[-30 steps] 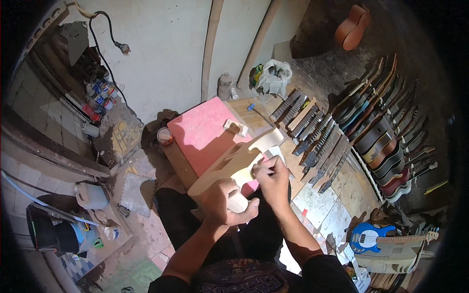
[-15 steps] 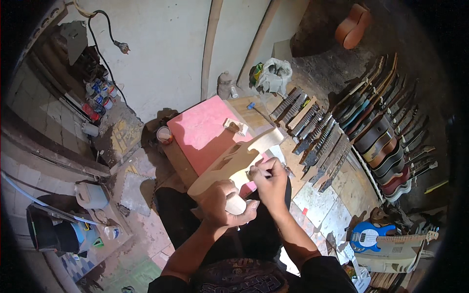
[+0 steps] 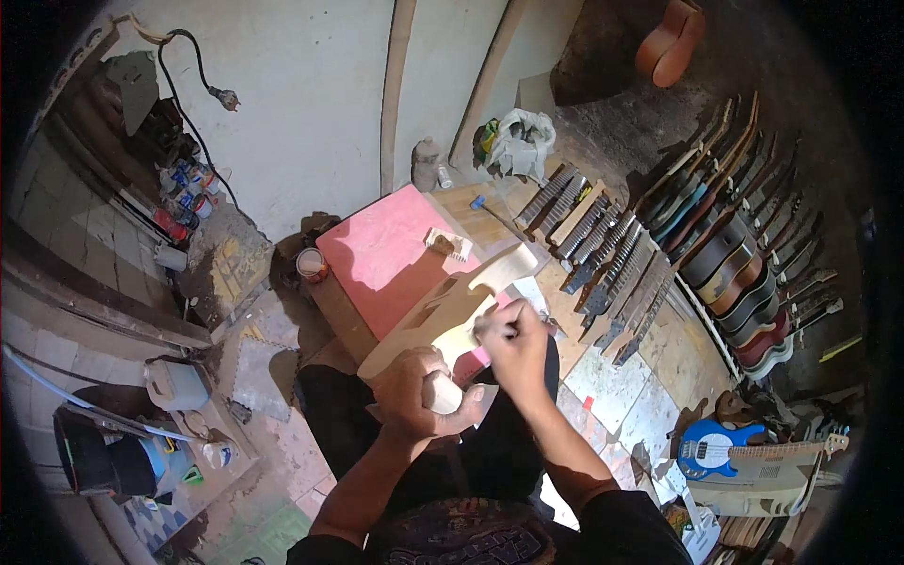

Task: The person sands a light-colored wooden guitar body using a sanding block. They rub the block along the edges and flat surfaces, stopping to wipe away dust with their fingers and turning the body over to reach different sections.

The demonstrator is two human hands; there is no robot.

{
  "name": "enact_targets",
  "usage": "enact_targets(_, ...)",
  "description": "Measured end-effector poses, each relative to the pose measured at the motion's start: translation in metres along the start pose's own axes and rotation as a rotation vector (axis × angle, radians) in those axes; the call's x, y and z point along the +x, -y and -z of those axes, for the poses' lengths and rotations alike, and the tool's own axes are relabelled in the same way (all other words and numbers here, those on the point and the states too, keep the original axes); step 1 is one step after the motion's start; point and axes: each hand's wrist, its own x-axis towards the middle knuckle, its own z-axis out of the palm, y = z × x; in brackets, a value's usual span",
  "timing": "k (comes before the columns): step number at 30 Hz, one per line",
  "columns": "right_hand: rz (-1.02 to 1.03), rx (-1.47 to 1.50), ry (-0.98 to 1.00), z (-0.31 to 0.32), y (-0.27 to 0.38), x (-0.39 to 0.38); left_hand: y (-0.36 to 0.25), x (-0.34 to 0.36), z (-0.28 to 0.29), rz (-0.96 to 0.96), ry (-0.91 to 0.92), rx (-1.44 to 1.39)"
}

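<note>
An unfinished pale wooden guitar body [image 3: 414, 325] lies tilted across my lap and the near edge of a pink board [image 3: 377, 250]. Cut-outs show in its face. My left hand [image 3: 410, 395] is wrapped around its near end, the thumb pointing right below a rounded, lit wooden horn [image 3: 441, 393]. Bunched against the right-hand edge of the body, my right hand [image 3: 516, 348] is closed, its fingers slightly blurred. What it pinches is mostly hidden; only a small dark patch shows at the fingers.
A brush-like block [image 3: 448, 245] rests on the pink board, with a small tin [image 3: 312, 265] at its left. Several guitar necks [image 3: 603, 250] lie to the right, before a row of guitars [image 3: 734, 273]. A blue bass [image 3: 711, 450] is at lower right, a jerrycan [image 3: 177, 384] at left.
My right hand has shifted slightly left and up along the body's edge and is more blurred. My left hand keeps its grip. The whole view has shifted a little.
</note>
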Motion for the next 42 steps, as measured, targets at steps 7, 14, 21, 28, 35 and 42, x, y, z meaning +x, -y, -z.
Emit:
enact_targets(7, -0.041, -0.006, 0.013, 0.002, -0.002, -0.004, 0.001, -0.001, -0.008, -0.011, -0.005, 0.001)
enact_targets(14, 0.081, -0.055, 0.001, 0.003, 0.003, -0.005, -0.001, -0.004, -0.010, -0.016, 0.028, -0.042)
enact_targets(21, 0.097, -0.090, 0.018, 0.007, 0.003, -0.008, -0.003, -0.004, -0.013, -0.022, 0.027, -0.058)
enact_targets(28, 0.134, -0.108, -0.010, 0.004, 0.011, -0.011, -0.005, -0.002, -0.013, -0.015, 0.029, -0.045)
enact_targets(35, 0.049, -0.007, -0.073, 0.012, -0.015, 0.003, -0.005, -0.008, -0.021, -0.024, 0.014, -0.068)
enact_targets(42, 0.088, -0.001, -0.074, 0.004, -0.005, 0.000, -0.007, -0.004, -0.019, -0.035, -0.004, -0.069)
